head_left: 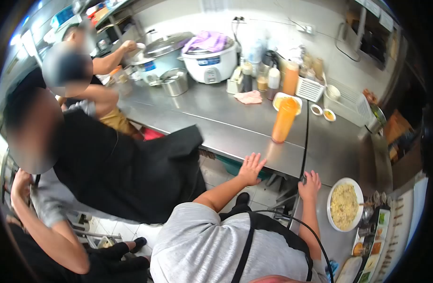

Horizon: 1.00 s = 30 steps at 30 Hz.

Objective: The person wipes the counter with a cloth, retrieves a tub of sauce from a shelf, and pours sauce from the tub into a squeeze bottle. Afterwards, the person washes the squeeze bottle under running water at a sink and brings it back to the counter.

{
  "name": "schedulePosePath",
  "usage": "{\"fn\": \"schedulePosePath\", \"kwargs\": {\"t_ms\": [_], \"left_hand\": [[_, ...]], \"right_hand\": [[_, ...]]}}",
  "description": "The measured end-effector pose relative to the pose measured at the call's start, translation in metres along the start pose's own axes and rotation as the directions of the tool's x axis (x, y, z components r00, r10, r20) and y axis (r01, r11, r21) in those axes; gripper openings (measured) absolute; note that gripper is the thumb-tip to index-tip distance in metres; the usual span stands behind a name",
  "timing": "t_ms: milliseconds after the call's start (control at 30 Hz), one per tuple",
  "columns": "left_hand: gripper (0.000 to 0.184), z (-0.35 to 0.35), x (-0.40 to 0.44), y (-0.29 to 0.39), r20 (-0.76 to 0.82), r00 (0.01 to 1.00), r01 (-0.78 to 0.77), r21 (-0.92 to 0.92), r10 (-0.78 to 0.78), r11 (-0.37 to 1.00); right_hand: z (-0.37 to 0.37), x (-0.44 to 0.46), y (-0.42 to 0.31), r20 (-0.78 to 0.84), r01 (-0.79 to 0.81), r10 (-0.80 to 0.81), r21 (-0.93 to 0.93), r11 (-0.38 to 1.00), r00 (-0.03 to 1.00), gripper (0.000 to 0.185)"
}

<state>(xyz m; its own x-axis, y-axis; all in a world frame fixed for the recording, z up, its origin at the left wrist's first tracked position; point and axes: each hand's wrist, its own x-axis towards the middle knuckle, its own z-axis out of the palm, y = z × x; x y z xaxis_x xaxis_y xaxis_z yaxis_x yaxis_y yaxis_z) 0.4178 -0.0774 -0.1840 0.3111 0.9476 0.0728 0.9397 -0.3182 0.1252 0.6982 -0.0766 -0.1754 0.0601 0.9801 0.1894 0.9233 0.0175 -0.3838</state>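
Observation:
My left hand (252,169) is at the front edge of the steel counter (207,125), fingers spread, holding nothing. Just beyond it an orange squeeze bottle (284,121) stands upright, apart from the fingers. My right hand (310,185) is by the seam between two counter sections, its fingers also spread and nothing in them. Whether either palm presses on the steel I cannot tell. To the right of this hand sits a white bowl (344,206) of pale yellow food, perhaps fried rice. Behind the bottle lies a white dish (297,100), partly hidden by it.
A rice cooker (211,63) with a purple cloth and a steel pot (174,82) stand at the back. Two small sauce dishes (329,114) lie right of the seam. Co-workers stand at left, one in a black apron (131,165). Topping containers (374,240) line the lower right.

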Motion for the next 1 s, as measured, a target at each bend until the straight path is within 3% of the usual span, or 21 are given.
{"fn": "schedulePosePath", "kwargs": {"t_ms": [100, 233, 567, 800, 1000], "left_hand": [[0.094, -0.004, 0.007, 0.004, 0.124, 0.992, 0.018, 0.033, -0.022, 0.999], [0.094, 0.008, 0.003, 0.004, -0.049, 0.998, -0.026, 0.027, 0.027, 0.999], [0.092, 0.012, 0.006, 0.007, -0.036, 0.999, 0.021, 0.02, -0.02, 1.0], [0.093, 0.021, 0.006, 0.002, -0.111, 0.994, -0.019, -0.002, 0.018, 1.0], [0.092, 0.013, 0.004, -0.005, -0.066, 0.995, -0.082, -0.075, 0.077, 0.994]], "right_hand": [[-0.001, 0.0, 0.0, 0.015, 0.008, -0.008, -0.03, 1.0, 1.0, 0.048], [0.0, -0.003, 0.004, 0.013, -0.016, 0.017, -0.033, 0.999, 1.0, 0.049], [-0.006, -0.001, -0.002, 0.047, -0.054, 0.053, 0.012, 0.998, 0.997, 0.047], [-0.001, -0.001, -0.002, 0.001, -0.041, 0.041, -0.007, 0.999, 0.999, 0.048], [0.004, 0.002, 0.002, -0.008, -0.019, 0.019, -0.063, 0.998, 1.0, 0.047]]}}
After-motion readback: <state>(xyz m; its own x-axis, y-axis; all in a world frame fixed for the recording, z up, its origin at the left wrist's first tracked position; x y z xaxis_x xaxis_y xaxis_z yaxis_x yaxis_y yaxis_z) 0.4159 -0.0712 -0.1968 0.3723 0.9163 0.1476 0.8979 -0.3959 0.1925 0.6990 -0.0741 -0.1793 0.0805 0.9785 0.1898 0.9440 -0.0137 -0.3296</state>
